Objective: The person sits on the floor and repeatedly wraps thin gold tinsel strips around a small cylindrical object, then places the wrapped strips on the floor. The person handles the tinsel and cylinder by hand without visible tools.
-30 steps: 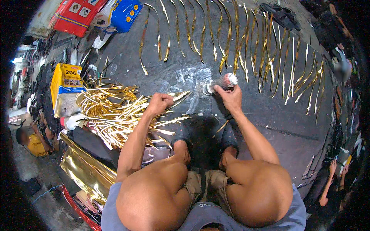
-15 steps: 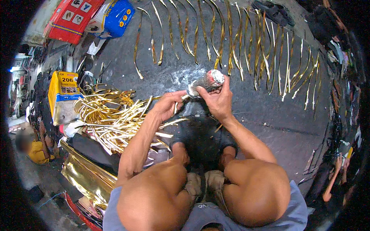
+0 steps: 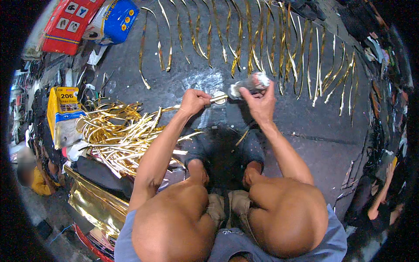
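My left hand (image 3: 195,101) is closed, pinching one end of a narrow gold strip (image 3: 217,98). The strip's tip reaches right, over a small pale round spot whose nature I cannot make out. In my right hand (image 3: 262,104) is a dark, bottle-like cylinder (image 3: 252,84), lying tilted, smeared white at its left end and red and white at the other. Motion blurs it slightly, and a small gap separates it from the strip. Beside my left forearm lies a tangled heap of gold strips (image 3: 126,137).
Gold strips (image 3: 248,37) lie side by side across the far dark floor sheet (image 3: 305,118). Red (image 3: 67,26) and blue containers (image 3: 118,22) stand far left, a yellow-and-blue one (image 3: 65,113) nearer. Shiny gold sheet (image 3: 94,201) lies lower left. Other people show at both edges.
My right hand has moved the cylinder right, away from my left hand, where the two were touching. The strip's tip now shows between them. The whole view has shifted a little.
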A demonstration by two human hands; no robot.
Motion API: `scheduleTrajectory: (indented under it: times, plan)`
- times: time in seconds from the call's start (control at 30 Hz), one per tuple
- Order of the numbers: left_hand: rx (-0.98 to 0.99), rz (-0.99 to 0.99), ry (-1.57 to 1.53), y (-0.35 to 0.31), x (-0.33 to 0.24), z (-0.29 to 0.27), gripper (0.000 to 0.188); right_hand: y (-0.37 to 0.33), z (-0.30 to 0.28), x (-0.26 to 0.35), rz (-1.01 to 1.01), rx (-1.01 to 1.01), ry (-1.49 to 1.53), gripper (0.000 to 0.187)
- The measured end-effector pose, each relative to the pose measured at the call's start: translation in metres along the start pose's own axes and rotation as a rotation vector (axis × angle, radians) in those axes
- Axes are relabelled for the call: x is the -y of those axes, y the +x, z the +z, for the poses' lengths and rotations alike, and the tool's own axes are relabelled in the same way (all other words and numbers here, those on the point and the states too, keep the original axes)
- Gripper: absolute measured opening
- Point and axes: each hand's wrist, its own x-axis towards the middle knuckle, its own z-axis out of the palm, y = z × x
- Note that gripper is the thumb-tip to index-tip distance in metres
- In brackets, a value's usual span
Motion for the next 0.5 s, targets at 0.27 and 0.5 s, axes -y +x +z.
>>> scheduleTrajectory:
  times: [0.27,0.5]
  plan:
    - [-0.128,0.118,0.161,0.004,0.001,0.013,0.03,-0.02,0.044,0.002,-0.422,0.366,-0.382,0.075]
    - [-0.038,0.588,-0.131,-0.028,-0.032,0.022,0.063,-0.028,0.036,-0.005,-0.363,0.413,-0.39,0.074]
